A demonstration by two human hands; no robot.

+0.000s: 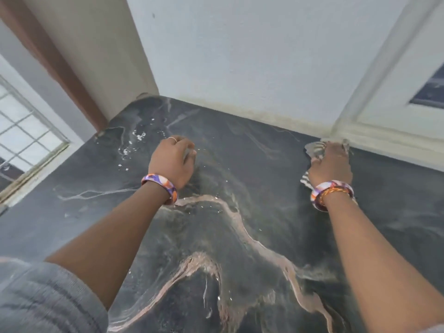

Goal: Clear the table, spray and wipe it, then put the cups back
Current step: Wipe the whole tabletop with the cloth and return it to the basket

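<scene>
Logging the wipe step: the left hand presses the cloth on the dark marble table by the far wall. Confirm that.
Wrong hand. The head view shows the right hand pressing the cloth on the dark marble table by the far wall; the left hand rests curled near the middle.

A pale wall (240, 49) is seen at the back. A window with white bars (21, 131) is set at the left, and 1 darker window (430, 92) at the right.

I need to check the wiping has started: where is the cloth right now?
In the head view, the cloth lies under the right hand on the dark table, far right, close to the white wall trim.
</scene>
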